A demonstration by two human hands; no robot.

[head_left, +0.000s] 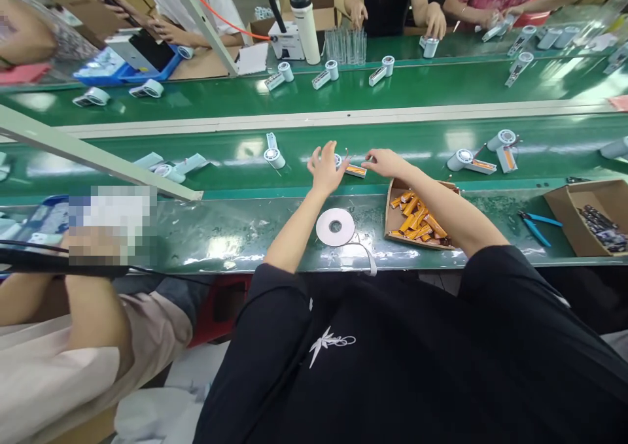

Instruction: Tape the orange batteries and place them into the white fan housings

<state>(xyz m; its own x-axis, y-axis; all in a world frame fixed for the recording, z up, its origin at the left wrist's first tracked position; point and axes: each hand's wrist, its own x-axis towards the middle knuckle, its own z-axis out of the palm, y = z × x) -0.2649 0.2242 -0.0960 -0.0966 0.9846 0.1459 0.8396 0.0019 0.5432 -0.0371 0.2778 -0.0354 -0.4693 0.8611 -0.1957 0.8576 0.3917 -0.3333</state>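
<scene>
Probably this fan casing (359,174) is light, rigid; I'd grip its barrel (338,161) (wires seem fragile). My left hand (326,169) is spread; my right hand (385,163) I can't tell.

12 o'clock: white bottle (308,33), clear tubes (346,46) | 11 o'clock: orange hose (250,34) | 10 o'clock: blue tray (169,68) | 3 o'clock: blue pliers (537,232) beside carton (565,216) of dark parts (603,228)

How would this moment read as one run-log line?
left hand: open at white device | right hand: near its orange part | bench: tape roll, carton of orange pieces
</scene>
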